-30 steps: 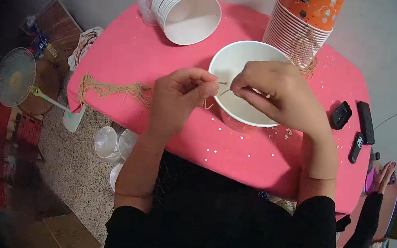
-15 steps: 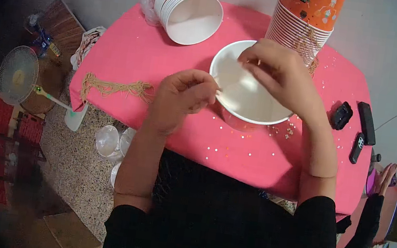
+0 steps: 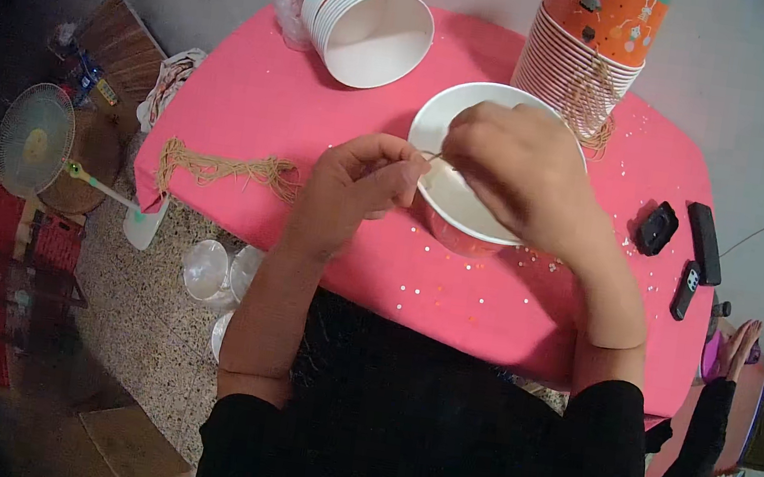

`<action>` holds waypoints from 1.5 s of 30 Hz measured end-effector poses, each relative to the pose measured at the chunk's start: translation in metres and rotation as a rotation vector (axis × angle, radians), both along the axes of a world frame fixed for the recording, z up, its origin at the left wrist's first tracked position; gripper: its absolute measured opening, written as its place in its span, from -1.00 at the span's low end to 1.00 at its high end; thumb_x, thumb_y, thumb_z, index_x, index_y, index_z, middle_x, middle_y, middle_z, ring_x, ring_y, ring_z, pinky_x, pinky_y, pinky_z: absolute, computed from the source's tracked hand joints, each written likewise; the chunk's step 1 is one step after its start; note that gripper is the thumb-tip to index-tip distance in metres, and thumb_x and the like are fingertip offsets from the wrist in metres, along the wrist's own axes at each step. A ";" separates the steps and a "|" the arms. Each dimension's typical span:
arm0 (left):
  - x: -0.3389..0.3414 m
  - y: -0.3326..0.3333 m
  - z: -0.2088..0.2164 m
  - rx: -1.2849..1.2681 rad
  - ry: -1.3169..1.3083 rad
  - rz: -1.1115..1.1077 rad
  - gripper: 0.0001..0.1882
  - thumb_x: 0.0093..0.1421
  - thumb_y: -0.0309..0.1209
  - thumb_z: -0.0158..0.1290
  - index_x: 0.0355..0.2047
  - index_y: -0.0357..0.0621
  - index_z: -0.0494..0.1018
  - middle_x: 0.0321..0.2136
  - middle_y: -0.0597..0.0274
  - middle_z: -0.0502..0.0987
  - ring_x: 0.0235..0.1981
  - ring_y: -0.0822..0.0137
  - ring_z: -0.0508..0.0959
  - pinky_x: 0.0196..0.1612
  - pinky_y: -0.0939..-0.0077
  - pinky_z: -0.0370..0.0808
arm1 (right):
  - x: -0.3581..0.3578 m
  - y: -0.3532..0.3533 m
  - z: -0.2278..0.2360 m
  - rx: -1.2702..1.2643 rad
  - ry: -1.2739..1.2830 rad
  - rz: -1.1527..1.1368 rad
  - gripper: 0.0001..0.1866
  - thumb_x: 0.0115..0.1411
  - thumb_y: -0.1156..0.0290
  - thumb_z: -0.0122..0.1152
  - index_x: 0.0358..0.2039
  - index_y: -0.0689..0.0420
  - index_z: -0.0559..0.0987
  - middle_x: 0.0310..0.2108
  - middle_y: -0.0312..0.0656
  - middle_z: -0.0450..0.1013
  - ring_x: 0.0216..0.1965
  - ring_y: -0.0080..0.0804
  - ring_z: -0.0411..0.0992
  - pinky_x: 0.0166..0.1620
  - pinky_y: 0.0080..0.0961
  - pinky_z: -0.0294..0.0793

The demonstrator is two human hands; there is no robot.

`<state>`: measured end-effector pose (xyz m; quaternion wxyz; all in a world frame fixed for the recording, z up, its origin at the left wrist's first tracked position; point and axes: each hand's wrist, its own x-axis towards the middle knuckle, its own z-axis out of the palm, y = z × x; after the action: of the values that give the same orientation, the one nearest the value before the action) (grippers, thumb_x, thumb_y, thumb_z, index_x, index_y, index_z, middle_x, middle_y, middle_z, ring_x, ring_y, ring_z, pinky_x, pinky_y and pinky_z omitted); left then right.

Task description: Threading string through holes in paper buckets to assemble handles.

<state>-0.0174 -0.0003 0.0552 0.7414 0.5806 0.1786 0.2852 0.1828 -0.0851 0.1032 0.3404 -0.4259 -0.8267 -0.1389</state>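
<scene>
A white-lined paper bucket [image 3: 435,115] with a reddish outside stands on the pink-covered table. At its near-left rim, my left hand [image 3: 358,182] is closed in a pinch, thumb against forefinger. A short bit of thin cord [image 3: 431,155] runs from those fingertips toward my right hand. Over the bucket's mouth, my right hand [image 3: 530,176] is closed with its fingertips close to the left ones, near the cord. Its fingers are partly hidden behind the back of the hand, so what they hold is unclear.
A bundle of tan cords [image 3: 227,168] lies at the table's left. White buckets [image 3: 378,45] nest on their side at the back. A tall bucket stack [image 3: 583,67] draped with cords stands behind my right hand. Black case [image 3: 656,228] and remote [image 3: 685,290] lie right; small sequins [image 3: 480,301] are scattered.
My right hand has moved slightly left and down, its fingertips coming closer to my left hand. The left hand has barely moved. The cord now shows between both hands.
</scene>
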 end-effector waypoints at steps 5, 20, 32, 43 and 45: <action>0.002 -0.006 -0.005 0.286 0.041 0.158 -0.87 0.20 -0.46 0.11 -0.27 -0.24 0.49 -0.45 0.38 0.51 -0.42 0.63 0.43 -0.34 0.75 0.38 | 0.013 -0.004 0.011 -0.107 0.198 0.083 -0.91 0.03 0.61 0.15 -0.41 0.22 0.46 -0.44 -0.13 0.43 -0.37 -0.19 0.45 -0.31 -0.38 0.41; 0.003 -0.015 -0.017 0.033 -0.156 0.049 -0.87 0.20 -0.50 0.09 -0.24 -0.22 0.47 -0.44 0.46 0.47 -0.46 0.68 0.37 -0.42 0.77 0.30 | -0.008 0.004 -0.006 -0.173 0.206 0.122 -0.92 0.06 0.50 0.22 -0.47 0.21 0.49 -0.48 -0.15 0.44 -0.45 -0.18 0.43 -0.39 -0.37 0.39; 0.014 -0.021 -0.020 0.425 -0.100 0.286 -0.89 0.13 -0.62 0.09 -0.33 -0.21 0.44 -0.48 0.47 0.45 -0.51 0.69 0.38 -0.45 0.79 0.32 | -0.006 0.001 -0.006 -0.351 0.216 0.070 -0.89 0.14 0.44 0.16 -0.44 0.22 0.50 -0.52 -0.13 0.45 -0.46 -0.19 0.42 -0.37 -0.36 0.36; 0.019 -0.030 -0.020 0.671 -0.128 0.478 -0.89 0.09 -0.65 0.08 -0.40 -0.20 0.41 -0.54 0.46 0.42 -0.56 0.68 0.37 -0.51 0.76 0.32 | -0.009 -0.001 -0.007 -0.533 0.321 0.118 -0.78 0.26 0.35 0.05 -0.41 0.26 0.47 -0.60 -0.09 0.36 -0.56 -0.24 0.31 -0.44 -0.38 0.28; 0.019 -0.030 -0.022 0.667 -0.146 0.494 -0.89 0.08 -0.66 0.09 -0.40 -0.20 0.42 -0.53 0.45 0.44 -0.55 0.67 0.39 -0.50 0.74 0.35 | -0.009 -0.001 -0.007 -0.542 0.330 0.114 -0.76 0.26 0.34 0.06 -0.43 0.26 0.47 -0.63 -0.11 0.33 -0.58 -0.30 0.29 -0.46 -0.40 0.27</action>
<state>0.0015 -0.0307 0.0336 0.4330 0.7066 0.1573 0.5370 0.1735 -0.0860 0.0959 0.3515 -0.4709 -0.7897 0.1765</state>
